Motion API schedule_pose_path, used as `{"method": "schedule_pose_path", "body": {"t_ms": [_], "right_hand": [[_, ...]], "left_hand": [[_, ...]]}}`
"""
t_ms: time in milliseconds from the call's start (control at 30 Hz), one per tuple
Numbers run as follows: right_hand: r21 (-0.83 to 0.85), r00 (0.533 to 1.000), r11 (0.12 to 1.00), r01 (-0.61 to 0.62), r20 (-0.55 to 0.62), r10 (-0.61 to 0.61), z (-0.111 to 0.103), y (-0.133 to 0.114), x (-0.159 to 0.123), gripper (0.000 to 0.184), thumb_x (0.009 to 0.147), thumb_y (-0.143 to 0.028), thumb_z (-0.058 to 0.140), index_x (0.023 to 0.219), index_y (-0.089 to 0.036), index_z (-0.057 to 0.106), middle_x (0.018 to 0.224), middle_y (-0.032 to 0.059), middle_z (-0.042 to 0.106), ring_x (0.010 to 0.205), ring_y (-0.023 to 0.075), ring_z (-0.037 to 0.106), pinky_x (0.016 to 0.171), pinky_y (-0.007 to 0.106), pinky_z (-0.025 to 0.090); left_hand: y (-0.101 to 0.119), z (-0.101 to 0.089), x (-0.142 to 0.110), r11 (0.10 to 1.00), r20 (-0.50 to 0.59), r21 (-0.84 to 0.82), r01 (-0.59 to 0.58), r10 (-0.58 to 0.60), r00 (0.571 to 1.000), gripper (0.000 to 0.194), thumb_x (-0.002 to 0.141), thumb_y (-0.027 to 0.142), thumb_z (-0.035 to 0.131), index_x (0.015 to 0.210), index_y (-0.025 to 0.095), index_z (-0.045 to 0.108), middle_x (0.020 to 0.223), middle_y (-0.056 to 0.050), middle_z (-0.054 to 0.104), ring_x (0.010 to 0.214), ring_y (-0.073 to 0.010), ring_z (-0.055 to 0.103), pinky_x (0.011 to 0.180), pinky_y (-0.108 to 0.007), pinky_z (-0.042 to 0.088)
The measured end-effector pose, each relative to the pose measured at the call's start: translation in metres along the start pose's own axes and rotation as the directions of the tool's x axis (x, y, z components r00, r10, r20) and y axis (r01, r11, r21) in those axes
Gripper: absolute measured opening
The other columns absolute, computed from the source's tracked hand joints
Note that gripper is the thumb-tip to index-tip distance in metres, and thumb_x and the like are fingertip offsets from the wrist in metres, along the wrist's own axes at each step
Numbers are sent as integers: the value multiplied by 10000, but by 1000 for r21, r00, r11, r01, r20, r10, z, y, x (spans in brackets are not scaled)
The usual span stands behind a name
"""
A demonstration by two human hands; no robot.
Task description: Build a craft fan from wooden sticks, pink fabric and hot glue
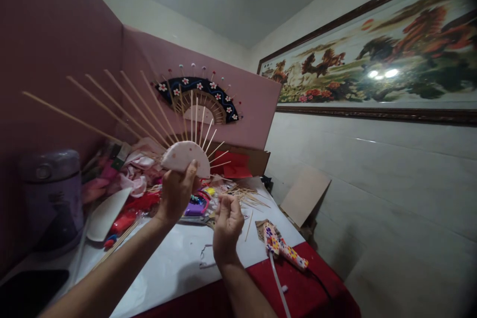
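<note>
My left hand [174,198] grips a fan frame by its pale half-round base [184,157], thumb on the front. Several thin wooden sticks [106,102] spread from the base like rays, held up above the table. Lower and to the right, apart from the frame, is my right hand [228,226]. Its fingers are pinched together, and whatever they may hold is too small to make out. Behind the frame, a fan with a dark blue flowered band [194,84] is fixed to the pink board [248,104], with bead-tipped points along its top.
Loose sticks [248,196] lie beyond my right hand. A flower-patterned glue gun [285,248] with its cord rests at the table's right side. Cloth scraps [136,169], a white dish [108,214] and a purple flask [52,198] crowd the left. A dark phone-like slab [33,288] lies near.
</note>
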State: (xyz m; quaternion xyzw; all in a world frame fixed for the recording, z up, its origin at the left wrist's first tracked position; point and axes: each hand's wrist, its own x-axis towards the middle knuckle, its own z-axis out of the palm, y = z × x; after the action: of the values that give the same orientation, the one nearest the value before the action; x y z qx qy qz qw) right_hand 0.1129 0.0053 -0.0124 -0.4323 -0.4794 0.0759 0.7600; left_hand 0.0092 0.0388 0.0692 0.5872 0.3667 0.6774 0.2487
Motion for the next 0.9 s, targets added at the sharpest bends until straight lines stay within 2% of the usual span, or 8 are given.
{"method": "schedule_pose_path", "body": {"t_ms": [167, 333, 433, 500, 600, 700, 800, 900], "right_hand": [[-187, 988, 981, 58, 148, -31, 2, -1, 0, 256, 914, -340, 463, 776, -175, 601, 634, -11, 558, 597, 137, 520, 585, 246, 401], [-301, 975, 950, 86, 223, -18, 6, 6, 0, 56, 779, -219, 597, 751, -202, 643, 771, 9, 668, 722, 168, 614, 642, 258, 428], [-342, 978, 940, 3, 196, 68, 8, 9, 2, 177, 827, -250, 546, 687, -223, 650, 543, -42, 642, 531, 155, 602, 543, 246, 394], [-370, 973, 929, 11, 216, 75, 8, 9, 4, 323, 894, -337, 476, 645, -227, 650, 441, -48, 596, 441, 152, 569, 501, 249, 358], [-393, 978, 916, 78, 210, 7, 5, 6, 9, 508, 948, -425, 356, 581, -216, 637, 518, 3, 642, 510, 161, 601, 531, 261, 361], [-320, 979, 947, 24, 199, 43, 3, 5, 11, 497, 947, -409, 357, 580, -199, 618, 528, 8, 628, 521, 152, 595, 536, 252, 380], [-175, 963, 978, -112, 223, 150, 4, 7, 11, 300, 890, -350, 470, 689, -188, 621, 417, -68, 491, 387, 122, 488, 430, 222, 345], [-55, 966, 998, -15, 255, 29, 6, 8, 8, 158, 799, -317, 605, 881, -185, 633, 666, -28, 606, 539, 119, 550, 469, 207, 402]], "left_hand": [[8, -1, 6, 918, 43, -372, 134, -128, 991, 368, 792, 428, 594, 545, 158, 550, 395, 0, 547, 302, -116, 468, 333, -224, 360], [14, -4, 9, 776, 222, -579, 251, -146, 964, 268, 763, 385, 629, 659, 160, 527, 434, 19, 572, 326, -110, 478, 334, -217, 371], [16, -6, 10, 719, 301, -616, 322, -162, 940, 265, 764, 384, 631, 675, 161, 518, 438, 17, 574, 340, -104, 482, 339, -202, 371], [17, -7, 11, 695, 336, -628, 350, -163, 928, 259, 769, 377, 623, 672, 166, 508, 431, 19, 567, 336, -103, 479, 337, -199, 370], [19, -8, 11, 692, 358, -625, 361, -157, 920, 268, 786, 375, 600, 651, 168, 497, 412, 18, 552, 316, -100, 458, 325, -199, 358], [21, -8, 10, 693, 358, -627, 356, -149, 922, 256, 803, 365, 584, 661, 166, 507, 412, 15, 553, 313, -101, 452, 320, -199, 350], [19, -8, 10, 667, 395, -629, 399, -168, 903, 253, 816, 364, 570, 673, 161, 521, 423, 13, 558, 330, -99, 465, 334, -194, 361], [12, -7, 10, 587, 496, -627, 512, -206, 843, 248, 834, 353, 551, 684, 157, 532, 451, 4, 576, 356, -91, 488, 357, -177, 374]]}}
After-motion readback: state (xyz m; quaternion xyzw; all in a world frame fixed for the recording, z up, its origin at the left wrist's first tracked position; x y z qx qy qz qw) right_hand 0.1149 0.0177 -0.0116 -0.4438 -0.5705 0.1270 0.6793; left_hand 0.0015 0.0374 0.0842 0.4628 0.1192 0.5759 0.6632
